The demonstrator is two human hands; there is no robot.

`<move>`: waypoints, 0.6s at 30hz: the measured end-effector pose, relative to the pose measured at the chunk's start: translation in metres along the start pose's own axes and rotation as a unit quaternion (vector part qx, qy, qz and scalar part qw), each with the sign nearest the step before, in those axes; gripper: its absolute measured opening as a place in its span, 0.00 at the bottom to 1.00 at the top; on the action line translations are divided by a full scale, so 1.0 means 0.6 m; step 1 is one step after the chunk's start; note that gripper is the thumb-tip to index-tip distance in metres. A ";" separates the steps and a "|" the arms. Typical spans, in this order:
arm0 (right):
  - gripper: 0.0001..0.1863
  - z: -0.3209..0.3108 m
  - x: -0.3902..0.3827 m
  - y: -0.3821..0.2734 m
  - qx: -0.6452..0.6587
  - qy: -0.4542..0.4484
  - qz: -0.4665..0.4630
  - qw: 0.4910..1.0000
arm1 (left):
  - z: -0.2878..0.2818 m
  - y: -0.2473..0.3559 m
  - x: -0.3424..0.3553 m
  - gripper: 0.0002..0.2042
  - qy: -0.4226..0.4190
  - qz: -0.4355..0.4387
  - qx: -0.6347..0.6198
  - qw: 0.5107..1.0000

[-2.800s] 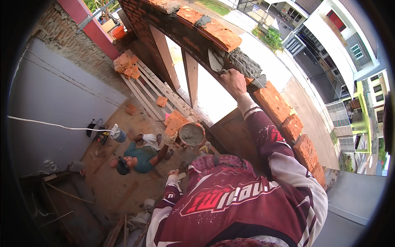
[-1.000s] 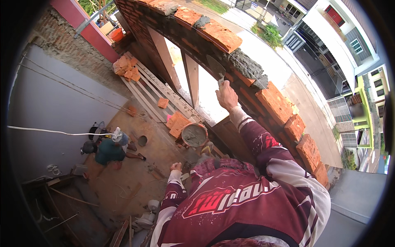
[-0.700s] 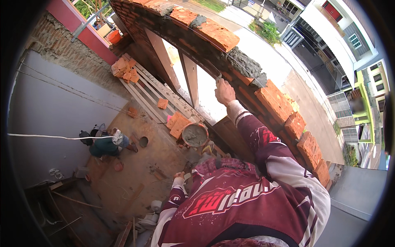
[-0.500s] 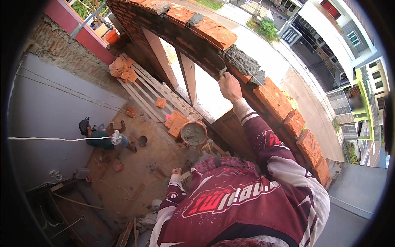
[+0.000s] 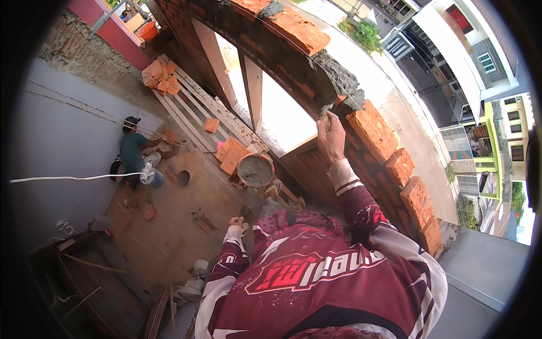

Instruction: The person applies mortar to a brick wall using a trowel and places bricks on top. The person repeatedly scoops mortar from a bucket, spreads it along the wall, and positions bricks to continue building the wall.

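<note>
"Trowel [image 5: 324,117] in play?"

"Yes, the right hand [image 5: 332,137] is closed round its handle, by the inner side of the brick wall [image 5: 370,165], near the mortar bed [image 5: 337,73] on top."

"And the left hand [image 5: 236,222]?"

"Low near the waist, fingers curled; I can't tell whether it grips anything."

"What's past it?"

"A round bucket [image 5: 272,165] of mortar, beside loose bricks [image 5: 232,155]."

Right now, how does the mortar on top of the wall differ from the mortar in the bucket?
The wall mortar is a rough, lumpy strip between orange bricks; the bucket mortar looks smoother, with a round outline. The wall mortar lies close to the right hand and the tool it grips; the bucket mortar sits apart from that hand. Both are grey.
</note>
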State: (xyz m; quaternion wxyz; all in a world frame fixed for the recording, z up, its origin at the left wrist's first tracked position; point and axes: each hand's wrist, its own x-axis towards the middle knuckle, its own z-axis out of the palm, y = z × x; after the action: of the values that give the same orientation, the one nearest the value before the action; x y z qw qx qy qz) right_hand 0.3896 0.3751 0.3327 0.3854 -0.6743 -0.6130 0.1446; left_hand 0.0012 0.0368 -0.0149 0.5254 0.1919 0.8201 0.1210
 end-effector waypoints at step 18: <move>0.18 0.374 -0.248 0.344 -0.205 -0.437 0.148 0.863 | 0.278 0.085 -0.124 0.57 -0.274 -0.207 0.355 0.870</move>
State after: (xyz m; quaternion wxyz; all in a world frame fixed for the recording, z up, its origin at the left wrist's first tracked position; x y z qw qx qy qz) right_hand 0.3568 0.3226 -0.0008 -0.0948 -0.6888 -0.6275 0.3506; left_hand 0.1900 0.0494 -0.0038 0.6383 0.2168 0.6520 -0.3470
